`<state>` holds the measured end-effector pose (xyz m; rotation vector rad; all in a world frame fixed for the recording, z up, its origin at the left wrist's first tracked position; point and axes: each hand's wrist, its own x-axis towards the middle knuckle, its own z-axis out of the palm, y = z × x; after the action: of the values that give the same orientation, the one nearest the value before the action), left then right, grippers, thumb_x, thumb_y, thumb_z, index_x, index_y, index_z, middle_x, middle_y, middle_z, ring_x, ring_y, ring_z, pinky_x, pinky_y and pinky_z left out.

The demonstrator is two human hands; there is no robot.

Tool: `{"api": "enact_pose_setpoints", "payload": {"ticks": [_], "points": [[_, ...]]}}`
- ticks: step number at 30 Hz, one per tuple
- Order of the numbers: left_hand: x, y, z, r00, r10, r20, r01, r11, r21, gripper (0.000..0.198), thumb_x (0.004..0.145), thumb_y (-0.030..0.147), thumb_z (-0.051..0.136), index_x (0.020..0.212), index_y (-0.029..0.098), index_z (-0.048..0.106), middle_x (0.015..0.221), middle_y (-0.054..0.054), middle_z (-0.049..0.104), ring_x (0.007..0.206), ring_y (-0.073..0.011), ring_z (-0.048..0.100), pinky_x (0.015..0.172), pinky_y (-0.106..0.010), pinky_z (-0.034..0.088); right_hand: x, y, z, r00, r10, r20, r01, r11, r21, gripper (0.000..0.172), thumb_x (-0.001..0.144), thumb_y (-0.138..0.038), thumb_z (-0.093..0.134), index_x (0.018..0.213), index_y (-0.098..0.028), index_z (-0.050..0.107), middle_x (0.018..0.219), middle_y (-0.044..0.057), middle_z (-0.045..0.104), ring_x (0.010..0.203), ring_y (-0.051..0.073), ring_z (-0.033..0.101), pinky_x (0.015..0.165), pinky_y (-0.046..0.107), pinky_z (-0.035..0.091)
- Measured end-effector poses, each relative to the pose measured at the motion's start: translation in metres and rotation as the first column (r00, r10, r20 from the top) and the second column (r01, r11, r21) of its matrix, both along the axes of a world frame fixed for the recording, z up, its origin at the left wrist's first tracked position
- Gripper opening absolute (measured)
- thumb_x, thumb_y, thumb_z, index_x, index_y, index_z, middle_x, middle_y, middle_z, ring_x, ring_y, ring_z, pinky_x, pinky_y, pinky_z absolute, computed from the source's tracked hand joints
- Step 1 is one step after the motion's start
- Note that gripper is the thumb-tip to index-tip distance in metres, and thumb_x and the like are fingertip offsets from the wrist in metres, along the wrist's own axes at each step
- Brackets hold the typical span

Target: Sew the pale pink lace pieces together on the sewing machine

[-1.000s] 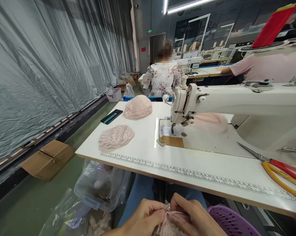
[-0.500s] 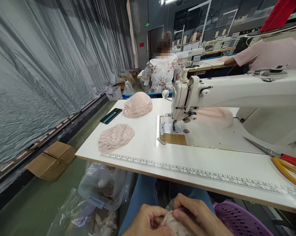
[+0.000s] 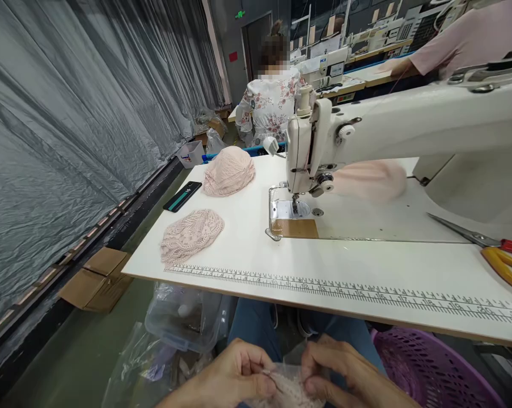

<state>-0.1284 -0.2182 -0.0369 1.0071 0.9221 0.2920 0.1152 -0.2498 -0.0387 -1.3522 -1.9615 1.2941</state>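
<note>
Over my lap, at the bottom of the head view, my left hand (image 3: 249,371) and my right hand (image 3: 334,368) each pinch a piece of pale pink lace fabric (image 3: 287,385). The lace spans the gap between my fingertips, with a sheer strip along its upper edge; its lower part runs out of view. On the white table (image 3: 238,243) above lie a crumpled lace piece (image 3: 191,235) and a rounded pink lace piece (image 3: 229,171). A white sewing machine (image 3: 309,147) stands to the right, its needle over the metal plate. Neither hand touches the table.
Yellow-and-red handled scissors (image 3: 489,246) lie at the right beside the machine. A phone (image 3: 182,196) rests at the table's left edge. Below are a clear plastic bin (image 3: 187,326), a purple basket (image 3: 434,368) and a cardboard box (image 3: 94,280). Other people sit at machines ahead.
My hands have moved slightly apart, and more of the lace shows stretched between them. The head view has shifted a little. The pieces on the table lie as before.
</note>
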Motion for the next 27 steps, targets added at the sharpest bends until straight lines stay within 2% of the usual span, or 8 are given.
{"api": "enact_pose_setpoints", "payload": {"ticks": [4, 7, 9, 11, 13, 20, 23, 27], "points": [[-0.001, 0.001, 0.004, 0.999, -0.049, 0.023, 0.050, 0.998, -0.042, 0.054, 0.059, 0.057, 0.081, 0.085, 0.010, 0.074, 0.064, -0.003, 0.061, 0.055, -0.0062, 0.048, 0.056, -0.015, 0.035, 0.001, 0.008, -0.002, 0.976, 0.100, -0.192, -0.090, 0.994, 0.060, 0.006, 0.091, -0.031, 0.055, 0.094, -0.027, 0.059, 0.100, 0.000, 0.063, 0.096, 0.017, 0.060, 0.088, 0.028, 0.046], [-0.002, 0.002, 0.007, 0.995, -0.095, 0.002, 0.095, 0.995, -0.028, 0.049, 0.064, 0.053, 0.080, 0.087, 0.010, 0.075, 0.068, -0.005, 0.065, 0.055, -0.0060, 0.049, 0.055, -0.015, 0.036, -0.004, 0.019, -0.001, 0.928, 0.259, -0.269, -0.276, 0.961, -0.026, 0.046, 0.077, -0.034, 0.071, 0.119, -0.027, 0.052, 0.120, 0.004, 0.058, 0.111, 0.021, 0.054, 0.096, 0.032, 0.042], [-0.004, 0.003, 0.008, 0.995, -0.093, -0.028, 0.094, 0.996, 0.014, 0.048, 0.065, 0.053, 0.079, 0.084, 0.009, 0.075, 0.066, -0.005, 0.064, 0.052, -0.0050, 0.047, 0.052, -0.014, 0.034, -0.009, 0.024, -0.001, 0.931, 0.307, -0.197, -0.339, 0.927, -0.162, 0.065, 0.062, -0.035, 0.079, 0.121, -0.024, 0.053, 0.114, 0.005, 0.061, 0.105, 0.024, 0.056, 0.091, 0.034, 0.045], [-0.006, 0.004, 0.007, 0.997, -0.060, -0.054, 0.063, 0.997, 0.047, 0.050, 0.066, 0.055, 0.078, 0.082, 0.008, 0.074, 0.064, -0.005, 0.064, 0.051, -0.0054, 0.047, 0.052, -0.014, 0.036, -0.012, 0.024, -0.002, 0.954, 0.278, -0.109, -0.297, 0.921, -0.252, 0.060, 0.056, -0.033, 0.081, 0.111, -0.023, 0.060, 0.102, 0.003, 0.063, 0.095, 0.023, 0.057, 0.084, 0.033, 0.046], [-0.008, 0.005, 0.006, 0.997, -0.021, -0.069, 0.025, 0.998, 0.053, 0.052, 0.066, 0.058, 0.077, 0.079, 0.008, 0.072, 0.063, -0.006, 0.064, 0.053, -0.0069, 0.050, 0.054, -0.016, 0.039, -0.012, 0.021, -0.003, 0.977, 0.203, -0.067, -0.214, 0.937, -0.277, 0.047, 0.059, -0.028, 0.077, 0.103, -0.022, 0.064, 0.095, 0.001, 0.062, 0.091, 0.022, 0.056, 0.082, 0.031, 0.044], [-0.007, 0.007, 0.017, 0.996, -0.003, -0.091, 0.010, 0.997, 0.081, 0.054, 0.066, 0.061, 0.074, 0.074, 0.009, 0.068, 0.060, -0.003, 0.060, 0.054, -0.0068, 0.048, 0.054, -0.016, 0.036, -0.007, 0.007, -0.015, 0.991, -0.019, -0.136, -0.026, 0.948, -0.317, 0.025, 0.061, -0.020, 0.075, 0.085, -0.021, 0.069, 0.089, 0.001, 0.061, 0.088, 0.020, 0.055, 0.075, 0.027, 0.042], [-0.003, 0.008, 0.025, 0.988, -0.066, -0.136, 0.074, 0.996, 0.053, 0.050, 0.064, 0.056, 0.078, 0.078, 0.009, 0.070, 0.063, -0.003, 0.060, 0.057, -0.0076, 0.048, 0.057, -0.017, 0.036, -0.010, 0.011, -0.018, 0.979, 0.006, -0.206, -0.069, 0.952, -0.298, 0.007, 0.066, -0.020, 0.073, 0.072, -0.020, 0.071, 0.078, 0.000, 0.064, 0.085, 0.018, 0.056, 0.073, 0.026, 0.040], [0.005, 0.008, 0.023, 0.950, -0.158, -0.270, 0.177, 0.983, 0.048, 0.041, 0.060, 0.046, 0.082, 0.078, 0.010, 0.075, 0.059, -0.001, 0.060, 0.053, -0.0077, 0.045, 0.054, -0.017, 0.035, -0.012, 0.021, -0.023, 0.943, 0.116, -0.311, -0.218, 0.923, -0.317, 0.008, 0.068, -0.024, 0.072, 0.073, -0.018, 0.074, 0.066, -0.002, 0.064, 0.068, 0.014, 0.057, 0.061, 0.022, 0.040]]}}
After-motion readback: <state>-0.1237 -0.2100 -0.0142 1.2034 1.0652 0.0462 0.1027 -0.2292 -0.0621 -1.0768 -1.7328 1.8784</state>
